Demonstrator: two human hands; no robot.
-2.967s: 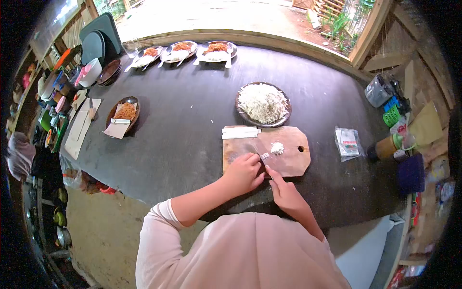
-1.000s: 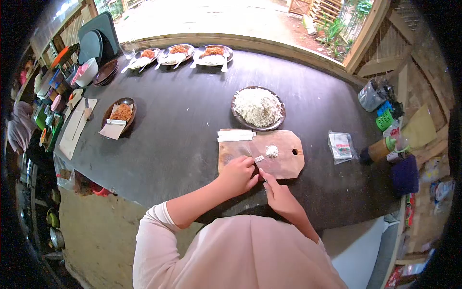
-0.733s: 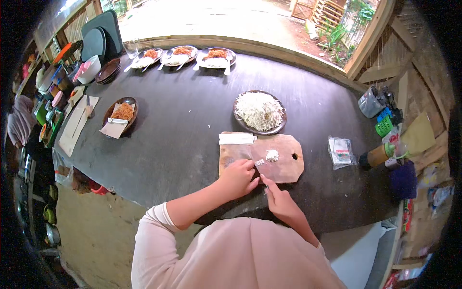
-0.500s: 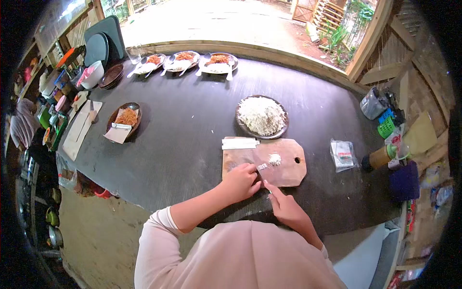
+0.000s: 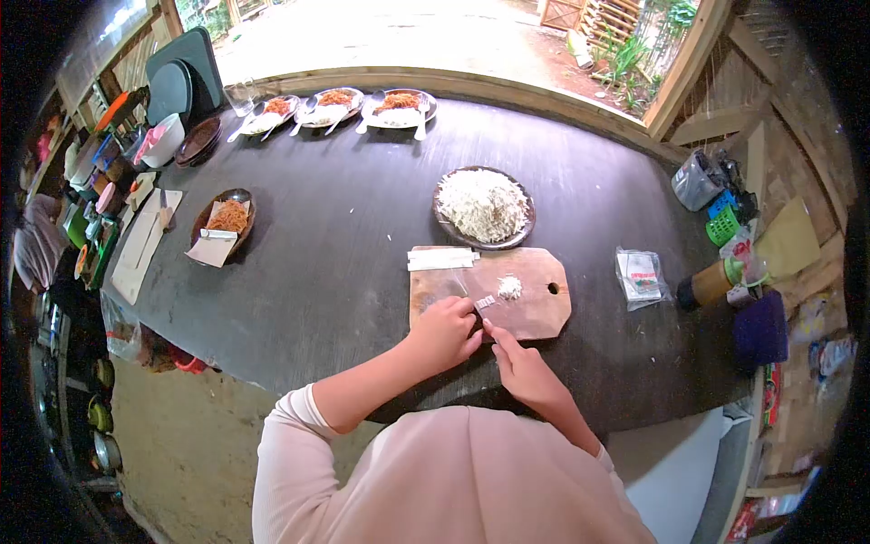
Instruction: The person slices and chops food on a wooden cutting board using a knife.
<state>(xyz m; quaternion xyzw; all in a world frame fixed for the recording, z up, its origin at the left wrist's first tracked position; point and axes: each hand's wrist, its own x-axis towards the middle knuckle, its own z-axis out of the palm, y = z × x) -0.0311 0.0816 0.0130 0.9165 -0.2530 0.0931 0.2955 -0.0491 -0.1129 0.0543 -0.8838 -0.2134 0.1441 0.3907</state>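
Observation:
A wooden cutting board [image 5: 535, 313] lies near the table's front edge. My left hand [image 5: 444, 334] rests on its lower left part, fingers bent over pale strips that are mostly hidden. Closed round the handle of a knife [image 5: 480, 311], my right hand [image 5: 526, 370] is just to the right, the blade against the strips' cut end. Small white pieces [image 5: 509, 287] form a little pile on the board. Several long white strips [image 5: 442, 259] lie at its upper left. Behind the board stands a dark plate [image 5: 530, 220] heaped with white shreds [image 5: 483, 205].
Three plates with orange and white food [image 5: 399, 107] line the back edge. A brown bowl of orange shreds [image 5: 228, 218] and a pale board with a knife [image 5: 145, 245] are left. A plastic packet [image 5: 640, 276], a bottle [image 5: 711, 283] and a purple container [image 5: 761, 331] are right.
The whole view has shifted slightly, so the table things appear a little higher and further left. Both hands stay at the board with the knife between them.

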